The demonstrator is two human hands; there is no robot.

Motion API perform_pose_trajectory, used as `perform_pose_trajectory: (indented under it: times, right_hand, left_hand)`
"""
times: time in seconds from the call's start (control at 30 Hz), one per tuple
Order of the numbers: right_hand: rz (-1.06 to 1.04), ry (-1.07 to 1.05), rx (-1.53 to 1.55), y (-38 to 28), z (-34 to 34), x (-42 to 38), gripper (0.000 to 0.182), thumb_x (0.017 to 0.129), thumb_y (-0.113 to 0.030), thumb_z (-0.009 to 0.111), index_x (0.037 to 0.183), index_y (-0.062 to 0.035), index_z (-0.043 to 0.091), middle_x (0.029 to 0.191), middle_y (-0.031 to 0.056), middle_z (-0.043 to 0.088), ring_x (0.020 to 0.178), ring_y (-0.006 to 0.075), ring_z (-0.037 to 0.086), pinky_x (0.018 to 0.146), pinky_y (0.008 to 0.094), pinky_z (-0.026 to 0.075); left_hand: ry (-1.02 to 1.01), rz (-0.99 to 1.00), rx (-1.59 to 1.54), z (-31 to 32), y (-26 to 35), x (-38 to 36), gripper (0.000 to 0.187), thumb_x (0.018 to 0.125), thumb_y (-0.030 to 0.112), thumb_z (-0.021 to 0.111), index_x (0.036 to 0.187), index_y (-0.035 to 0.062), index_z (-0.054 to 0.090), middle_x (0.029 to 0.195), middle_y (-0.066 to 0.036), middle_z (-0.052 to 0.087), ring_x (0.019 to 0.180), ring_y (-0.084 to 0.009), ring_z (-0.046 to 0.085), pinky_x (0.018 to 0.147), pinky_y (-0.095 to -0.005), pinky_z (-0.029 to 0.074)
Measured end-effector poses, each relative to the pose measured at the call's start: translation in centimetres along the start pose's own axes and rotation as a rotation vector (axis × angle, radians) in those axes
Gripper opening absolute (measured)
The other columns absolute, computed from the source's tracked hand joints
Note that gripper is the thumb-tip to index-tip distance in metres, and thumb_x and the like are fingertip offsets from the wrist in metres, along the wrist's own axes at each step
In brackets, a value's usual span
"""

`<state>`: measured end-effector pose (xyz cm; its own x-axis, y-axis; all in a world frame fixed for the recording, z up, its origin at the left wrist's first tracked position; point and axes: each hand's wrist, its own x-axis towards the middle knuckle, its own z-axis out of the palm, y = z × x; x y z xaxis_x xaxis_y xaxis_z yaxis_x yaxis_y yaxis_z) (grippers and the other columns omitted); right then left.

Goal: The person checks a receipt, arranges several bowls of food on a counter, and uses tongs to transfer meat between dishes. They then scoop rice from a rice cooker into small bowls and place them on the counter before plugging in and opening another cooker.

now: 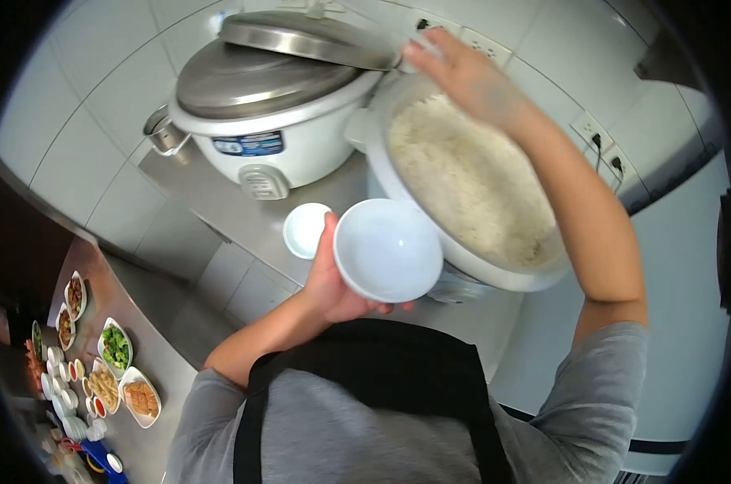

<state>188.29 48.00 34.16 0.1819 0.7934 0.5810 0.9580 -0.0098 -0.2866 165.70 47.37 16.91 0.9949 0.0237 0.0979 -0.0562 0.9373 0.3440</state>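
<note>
My left hand (pixel 337 282) is closed around a white bowl (pixel 388 250), which tilts toward me and has nothing in it. The bowl is close to the near rim of a large open rice cooker (pixel 406 189) full of cooked white rice (pixel 470 181). Above the cooker's far left edge is my right hand (pixel 462 73), smeared by motion. Its fingers are bent round something pale that I cannot make out. A second small white bowl (pixel 301 230) stands on the steel counter, left of my left hand.
A lidded rice cooker (pixel 281 121) with another metal lid (pixel 309 39) on top stands at the left. Beside it is a metal pot (pixel 165 129). Wall sockets (pixel 595 133) with plugs line the tiles. Dishes of food, such as broccoli (pixel 115 345), sit on a lower-left counter (pixel 160 363).
</note>
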Motion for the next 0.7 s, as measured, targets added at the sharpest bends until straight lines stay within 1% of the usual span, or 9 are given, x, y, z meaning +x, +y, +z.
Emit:
perform_pose_trajectory:
  times: [0.07,0.13,0.2,0.3,0.33,0.37,0.43,0.53,0.7]
  right_hand:
    - [0.354,-0.241,-0.398,2.5,-5.1,0.1,0.048,0.088,-0.050,0.046,0.113,-0.0095,0.056,0.096,0.0134,0.065,0.093,0.0273,0.061,0.076,0.0406,0.047]
    - [0.264,-0.369,-0.661,9.0,-7.3,-1.3,0.037,0.090,-0.041,0.046,0.110,-0.0118,0.059,0.096,0.0099,0.065,0.090,0.0260,0.060,0.076,0.0403,0.047]
    - [0.131,-0.394,-0.625,12.0,-8.9,-4.1,0.030,0.090,-0.033,0.048,0.108,-0.0122,0.060,0.094,0.0094,0.065,0.089,0.0258,0.060,0.074,0.0401,0.047]
    - [-0.048,-0.388,-0.675,12.3,-9.4,-6.1,0.025,0.088,-0.024,0.050,0.108,-0.0136,0.061,0.090,0.0088,0.065,0.086,0.0251,0.061,0.072,0.0399,0.048]
    - [-0.105,-0.373,-0.707,11.9,-9.4,-6.4,0.024,0.087,-0.022,0.051,0.108,-0.0142,0.062,0.089,0.0086,0.065,0.085,0.0249,0.061,0.071,0.0398,0.048]
    - [-0.042,-0.403,-0.769,10.1,-9.5,-6.8,0.025,0.087,-0.021,0.052,0.109,-0.0149,0.062,0.089,0.0088,0.065,0.084,0.0253,0.061,0.071,0.0398,0.048]
    - [0.083,-0.462,-0.900,5.6,-10.0,-7.6,0.027,0.086,-0.020,0.053,0.111,-0.0162,0.062,0.089,0.0093,0.065,0.083,0.0262,0.061,0.072,0.0396,0.048]
    - [0.242,-0.526,-1.011,6.7,-11.1,-8.9,0.028,0.085,-0.020,0.053,0.110,-0.0179,0.064,0.085,0.0097,0.065,0.080,0.0272,0.062,0.072,0.0397,0.049]
    - [0.238,-0.527,-0.684,7.5,-7.1,-11.2,0.025,0.084,-0.022,0.053,0.104,-0.0174,0.067,0.086,0.0097,0.066,0.084,0.0275,0.062,0.073,0.0387,0.049]
  left_hand:
    - [0.078,0.157,0.146,1.2,-0.9,-0.5,0.098,0.066,0.087,0.031,0.139,0.0203,0.027,0.127,-0.021,0.044,0.091,-0.0464,0.057,0.050,-0.0369,0.052]
    - [0.153,0.393,0.307,2.4,-0.4,-0.8,0.097,0.068,0.083,0.040,0.139,0.0187,0.026,0.131,-0.020,0.041,0.097,-0.0462,0.056,0.054,-0.0391,0.054]
    - [0.180,0.660,0.528,2.7,0.9,0.0,0.096,0.069,0.076,0.052,0.140,0.0158,0.026,0.137,-0.014,0.037,0.116,-0.0375,0.047,0.080,-0.0447,0.051]
    - [0.253,0.932,0.799,1.6,2.7,4.0,0.092,0.074,0.066,0.058,0.140,0.0123,0.026,0.140,-0.001,0.035,0.131,-0.0192,0.029,0.110,-0.0427,0.019]
    - [0.283,1.111,0.883,1.5,2.9,6.5,0.089,0.075,0.063,0.060,0.140,0.0108,0.026,0.139,-0.003,0.035,0.130,-0.0201,0.032,0.109,-0.0426,0.022]
    - [0.324,1.114,0.916,0.6,3.3,7.9,0.103,0.071,0.057,0.068,0.141,0.0073,0.010,0.136,-0.008,0.029,0.126,-0.0216,0.031,0.104,-0.0382,0.027]
    - [0.324,1.214,1.046,0.9,2.9,10.2,0.109,0.067,0.061,0.070,0.139,0.0084,0.008,0.134,-0.013,0.029,0.124,-0.0251,0.032,0.103,-0.0395,0.028]
    - [0.322,1.289,1.187,1.9,2.7,10.4,0.114,0.064,0.062,0.072,0.139,0.0093,0.005,0.134,-0.015,0.028,0.124,-0.0269,0.032,0.101,-0.0408,0.031]
    - [0.322,1.298,1.078,1.8,4.0,11.2,0.116,0.061,0.062,0.074,0.138,0.0096,0.005,0.134,-0.014,0.027,0.123,-0.0270,0.034,0.100,-0.0409,0.034]
